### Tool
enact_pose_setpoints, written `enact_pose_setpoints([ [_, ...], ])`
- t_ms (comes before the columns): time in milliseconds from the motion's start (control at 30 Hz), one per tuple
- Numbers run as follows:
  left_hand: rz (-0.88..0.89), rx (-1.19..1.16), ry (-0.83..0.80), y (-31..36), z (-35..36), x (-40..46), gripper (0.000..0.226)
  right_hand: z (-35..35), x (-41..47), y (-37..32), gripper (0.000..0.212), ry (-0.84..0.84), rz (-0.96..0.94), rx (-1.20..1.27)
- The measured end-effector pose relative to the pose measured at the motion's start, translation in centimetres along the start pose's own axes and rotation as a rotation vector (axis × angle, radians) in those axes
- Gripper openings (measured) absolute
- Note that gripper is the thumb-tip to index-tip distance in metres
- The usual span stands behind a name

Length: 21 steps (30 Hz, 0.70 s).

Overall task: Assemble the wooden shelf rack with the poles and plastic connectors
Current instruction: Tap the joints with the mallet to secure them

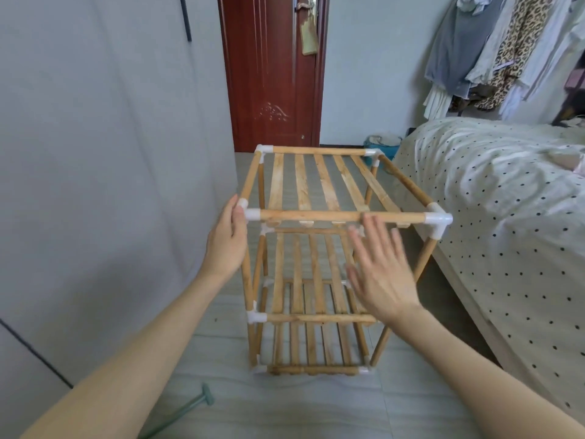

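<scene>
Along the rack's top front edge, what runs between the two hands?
In the head view, the top front pole spans from the left hand at the near-left connector toward the open right hand.
</scene>
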<state>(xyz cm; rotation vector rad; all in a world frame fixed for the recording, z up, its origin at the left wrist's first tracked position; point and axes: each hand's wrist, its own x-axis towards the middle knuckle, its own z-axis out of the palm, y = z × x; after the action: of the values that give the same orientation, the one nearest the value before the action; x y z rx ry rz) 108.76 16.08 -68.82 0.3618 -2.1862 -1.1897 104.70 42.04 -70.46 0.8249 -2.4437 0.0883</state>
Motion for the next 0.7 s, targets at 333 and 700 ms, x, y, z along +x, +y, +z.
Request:
enact_pose_setpoints([
  [333, -0.302, 0.492, -0.359, -22.7, -1.9, -14.0, 0.056, 13.3, -6.2, -14.9, 0.052, -0.664, -0.242, 0.269],
  [700, -0.608, 0.927, -0.747, -39.9, -2.9, -22.0, 0.064, 30.0, -14.1, -22.5, 0.059, -1.283, -0.15, 0.285],
])
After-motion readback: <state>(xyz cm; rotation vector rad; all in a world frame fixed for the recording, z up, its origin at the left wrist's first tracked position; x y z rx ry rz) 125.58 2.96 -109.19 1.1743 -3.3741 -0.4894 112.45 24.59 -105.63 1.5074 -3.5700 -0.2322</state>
